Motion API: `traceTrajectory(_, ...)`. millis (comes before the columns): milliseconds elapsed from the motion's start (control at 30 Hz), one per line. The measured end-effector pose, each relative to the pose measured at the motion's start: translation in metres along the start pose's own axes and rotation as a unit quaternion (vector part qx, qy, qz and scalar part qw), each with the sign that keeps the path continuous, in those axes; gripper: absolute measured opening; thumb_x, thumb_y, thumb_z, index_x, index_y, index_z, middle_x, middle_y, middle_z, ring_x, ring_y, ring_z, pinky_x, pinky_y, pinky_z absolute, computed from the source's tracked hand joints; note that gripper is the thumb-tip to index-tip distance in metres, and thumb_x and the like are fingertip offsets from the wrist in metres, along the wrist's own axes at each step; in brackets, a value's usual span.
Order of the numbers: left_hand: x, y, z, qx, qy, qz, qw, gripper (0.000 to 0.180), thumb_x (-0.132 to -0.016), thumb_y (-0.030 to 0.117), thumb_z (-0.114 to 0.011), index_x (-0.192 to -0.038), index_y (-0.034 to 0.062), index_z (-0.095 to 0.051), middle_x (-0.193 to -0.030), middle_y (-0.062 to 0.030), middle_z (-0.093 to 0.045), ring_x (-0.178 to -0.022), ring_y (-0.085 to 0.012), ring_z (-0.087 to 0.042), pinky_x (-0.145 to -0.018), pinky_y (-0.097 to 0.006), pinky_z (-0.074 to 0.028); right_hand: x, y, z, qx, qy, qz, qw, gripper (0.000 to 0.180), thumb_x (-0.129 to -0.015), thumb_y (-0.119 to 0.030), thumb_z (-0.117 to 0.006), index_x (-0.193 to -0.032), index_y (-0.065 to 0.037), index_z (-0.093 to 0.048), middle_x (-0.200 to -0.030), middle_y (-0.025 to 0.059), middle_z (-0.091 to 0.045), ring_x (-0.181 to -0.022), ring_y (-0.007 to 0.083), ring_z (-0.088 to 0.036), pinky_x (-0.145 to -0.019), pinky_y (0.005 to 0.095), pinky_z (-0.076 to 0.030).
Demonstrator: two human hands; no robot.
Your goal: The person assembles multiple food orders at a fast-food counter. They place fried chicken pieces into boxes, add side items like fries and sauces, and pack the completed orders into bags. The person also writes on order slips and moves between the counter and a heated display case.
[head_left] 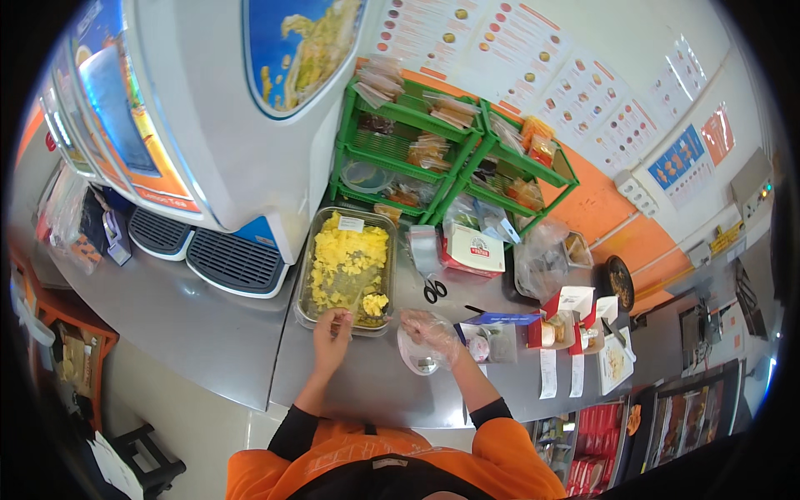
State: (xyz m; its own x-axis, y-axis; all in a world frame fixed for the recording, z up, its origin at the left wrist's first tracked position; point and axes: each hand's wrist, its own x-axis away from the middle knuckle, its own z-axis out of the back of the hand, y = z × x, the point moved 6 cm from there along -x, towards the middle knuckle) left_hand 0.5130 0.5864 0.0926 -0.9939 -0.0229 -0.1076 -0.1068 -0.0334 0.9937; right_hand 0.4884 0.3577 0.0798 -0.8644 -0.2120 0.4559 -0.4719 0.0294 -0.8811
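A clear tray (302,283) holds loose yellow crumbles that look like scrambled egg (348,254), with a pale label on top. At its near edge my bare left hand (334,325) has its fingers pinched on a clear plastic bag (357,302). A lump of the egg (375,304) sits beside or inside that bag; I cannot tell which. My right hand (427,328), in a clear plastic glove, is closed above a small white kitchen scale (417,357) to the right of the tray. Whether anything is in its fingers is hidden.
Black scissors (435,290) lie beyond my right hand. Green racks (450,150) with packets stand behind the tray. At right are open red and white food boxes (557,331), paper slips (547,373) and a small bin (496,342). A drink dispenser (300,125) towers at left.
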Motion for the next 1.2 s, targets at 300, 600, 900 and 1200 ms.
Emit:
traceTrajectory(300, 0.038, 0.005, -0.019, -0.390, -0.277, -0.076, 0.875, 0.029, -0.088, 0.031, -0.062, -0.102, 0.0056, -0.063, -0.083, -0.0154, -0.067, -0.077, -0.0300, -0.066, -0.067, -0.041, -0.051, 0.148, 0.002, 0.055, -0.152, 0.136, 0.051, 0.978, 0.017, -0.092, -0.027, -0.061, -0.092, -0.011, -0.056, -0.069, -0.0083, -0.041, -0.059, 0.0020, -0.035, -0.049, 0.0182, -0.027)
traceTrajectory(600, 0.087, 0.009, -0.226, -0.301, -0.417, 0.019, 0.857, 0.065, -0.088, 0.042, -0.057, -0.132, -0.0013, -0.038, -0.085, -0.0200, -0.067, -0.077, -0.0379, -0.066, -0.069, -0.047, -0.052, 0.219, 0.075, 0.100, -0.110, 0.386, 0.046, 0.915, 0.019, -0.094, -0.030, -0.057, -0.087, -0.012, -0.058, -0.065, -0.0088, -0.042, -0.052, 0.0019, -0.036, -0.045, 0.0198, -0.028)
traceTrajectory(900, 0.089, -0.045, -0.252, -0.310, -0.402, 0.041, 0.861, 0.065, -0.087, 0.026, -0.052, -0.139, -0.0056, -0.029, -0.079, -0.0235, -0.067, -0.068, -0.0356, -0.068, -0.064, -0.046, -0.054, 0.199, 0.091, 0.093, 0.099, 0.485, 0.139, 0.858, 0.023, -0.093, -0.028, -0.055, -0.093, -0.006, -0.062, -0.064, 0.0039, -0.056, -0.054, 0.0175, -0.053, -0.051, 0.0302, -0.042)
traceTrajectory(1200, 0.094, -0.022, -0.236, -0.156, -0.424, 0.151, 0.879, 0.056, -0.093, 0.012, -0.042, -0.146, 0.0051, -0.024, -0.070, -0.0107, -0.068, -0.053, -0.0220, -0.067, -0.054, -0.034, -0.055, 0.179, 0.043, 0.056, 0.424, 0.429, -0.078, 0.794, 0.028, -0.087, -0.016, -0.052, -0.114, -0.009, -0.054, -0.095, 0.0183, -0.065, -0.084, 0.0373, -0.065, -0.073, 0.0491, -0.051)
